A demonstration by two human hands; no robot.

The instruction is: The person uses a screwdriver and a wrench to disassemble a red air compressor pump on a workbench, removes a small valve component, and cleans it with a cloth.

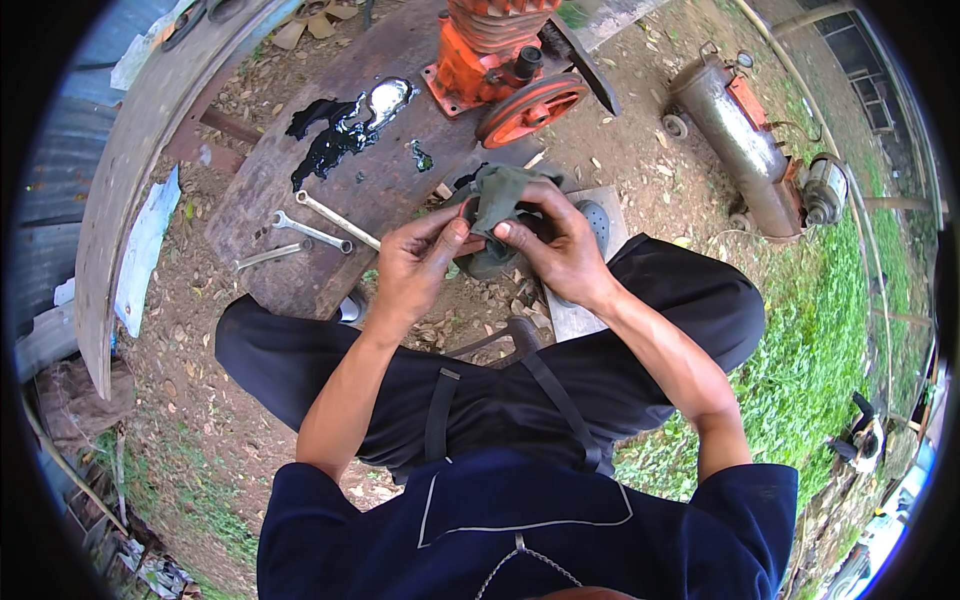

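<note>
My left hand point(412, 262) and my right hand point(562, 248) meet in front of me, above the gap between my knees. Both are closed on a dark green cloth point(500, 200), thumbs toward each other. A reddish edge shows between cloth and left fingers; what it belongs to I cannot make out. Just beyond the hands stands an orange compressor pump point(480, 75) with a finned top and a spoked orange pulley wheel point(533, 110). Left of my left hand, three wrenches lie on a worn wooden board: a long wrench point(335, 218), a middle wrench point(312, 232) and a shorter wrench point(272, 255).
Black oil point(335, 140) is spilled on the wooden board point(265, 165), left of the pump. To the right, a rusty air tank point(730, 130) with wheels and a motor point(826, 188) sits on the ground. A curved wooden plank point(120, 180) stands at far left.
</note>
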